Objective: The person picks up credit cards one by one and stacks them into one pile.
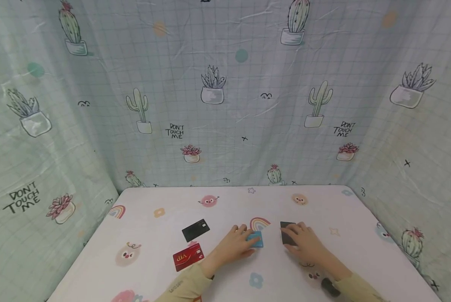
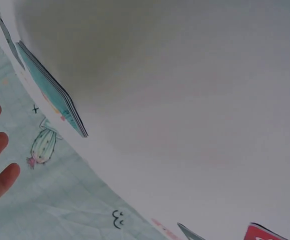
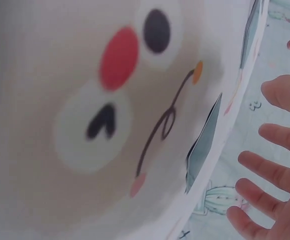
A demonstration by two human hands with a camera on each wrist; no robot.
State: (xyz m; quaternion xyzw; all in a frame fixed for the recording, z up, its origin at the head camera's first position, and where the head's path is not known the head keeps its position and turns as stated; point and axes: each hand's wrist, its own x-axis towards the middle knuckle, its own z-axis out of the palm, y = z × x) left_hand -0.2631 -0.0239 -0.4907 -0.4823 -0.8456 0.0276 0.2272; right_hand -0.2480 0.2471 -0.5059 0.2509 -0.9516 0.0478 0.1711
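My left hand (image 1: 233, 245) is over a blue card (image 1: 255, 240), its fingers overlapping the card in the head view. Seen edge-on in the left wrist view, the blue card tops a neat stack of several cards (image 2: 55, 92) lying on the table, with the fingers (image 2: 2, 182) spread and apart from it. To the right, my right hand (image 1: 304, 242) is above a dark card (image 1: 288, 239) and partly covers it. In the right wrist view its fingers (image 3: 260, 167) are spread, with a gap between them and the dark card (image 3: 205, 142).
A black card (image 1: 196, 230) and a red VIP card (image 1: 183, 259) lie left of my left hand. Something orange (image 1: 197, 299) shows partly from behind the left sleeve. The white table (image 1: 225, 197) has printed cartoon figures, and a patterned curtain (image 1: 240, 113) hangs behind it.
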